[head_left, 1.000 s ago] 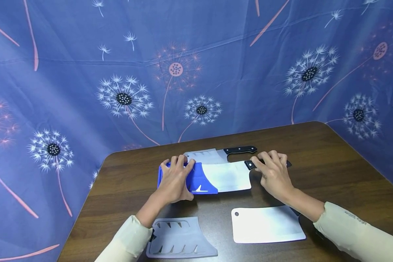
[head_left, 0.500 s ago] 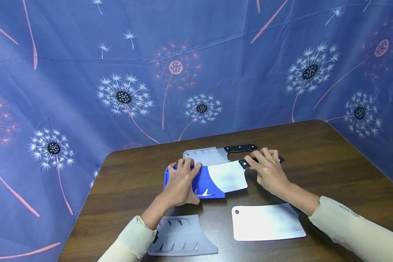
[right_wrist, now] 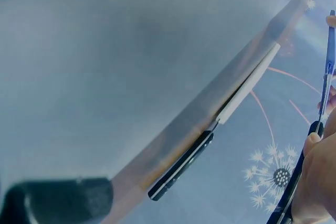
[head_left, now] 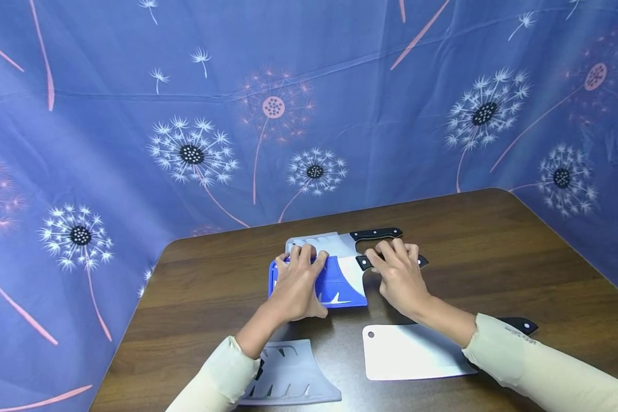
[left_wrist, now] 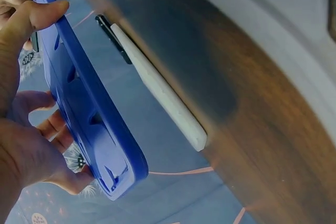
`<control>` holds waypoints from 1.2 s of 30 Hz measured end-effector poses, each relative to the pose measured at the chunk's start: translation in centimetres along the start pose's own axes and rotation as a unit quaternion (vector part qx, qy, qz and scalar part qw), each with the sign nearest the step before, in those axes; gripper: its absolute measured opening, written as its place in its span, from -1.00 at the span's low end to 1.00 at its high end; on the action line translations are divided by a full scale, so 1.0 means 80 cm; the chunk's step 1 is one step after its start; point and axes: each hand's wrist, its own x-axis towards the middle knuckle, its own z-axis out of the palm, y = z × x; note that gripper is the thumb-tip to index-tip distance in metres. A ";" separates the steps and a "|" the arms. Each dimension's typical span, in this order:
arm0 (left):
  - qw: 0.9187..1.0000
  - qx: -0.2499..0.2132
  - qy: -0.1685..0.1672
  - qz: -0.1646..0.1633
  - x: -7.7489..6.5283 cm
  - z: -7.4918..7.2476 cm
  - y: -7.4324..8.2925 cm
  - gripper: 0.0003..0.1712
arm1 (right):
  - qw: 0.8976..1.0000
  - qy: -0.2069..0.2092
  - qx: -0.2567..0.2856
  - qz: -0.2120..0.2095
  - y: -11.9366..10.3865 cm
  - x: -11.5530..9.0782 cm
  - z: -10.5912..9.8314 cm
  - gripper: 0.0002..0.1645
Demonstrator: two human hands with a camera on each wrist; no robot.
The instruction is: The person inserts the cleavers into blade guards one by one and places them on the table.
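Observation:
My left hand (head_left: 298, 286) grips a blue blade cover (head_left: 335, 283) across its width, thumb on the near edge and fingers over the far edge; the left wrist view shows the cover (left_wrist: 86, 93) held up off the table. A cleaver (head_left: 351, 272) sits mostly inside that cover, only a strip of its blade showing. Its black handle (head_left: 363, 262) is in the grip of my right hand (head_left: 399, 280). In the right wrist view, the right hand (right_wrist: 317, 177) is curled round the handle (right_wrist: 294, 182).
Behind the hands lies another cleaver with a black handle (head_left: 376, 234), its blade in a pale grey cover (head_left: 321, 245). Nearer, a bare cleaver (head_left: 412, 352) lies partly under the right forearm. A loose grey cover (head_left: 298, 372) lies by the left sleeve on the wooden table (head_left: 185, 320).
The cleaver has slid deeper into the blue cover, so less blade shows. My right hand has moved left with the handle, and my left hand has shifted slightly right with the cover.

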 end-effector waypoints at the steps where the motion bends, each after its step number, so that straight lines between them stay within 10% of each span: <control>1: 1.000 0.000 0.000 -0.001 -0.001 0.000 -0.001 0.21 | 1.000 0.000 -0.001 0.001 -0.001 0.000 0.000 -0.51; 36: 0.987 -0.024 -0.150 -0.051 0.009 0.021 -0.003 0.22 | 0.969 -0.207 0.010 0.134 0.007 -0.001 -0.001 -0.53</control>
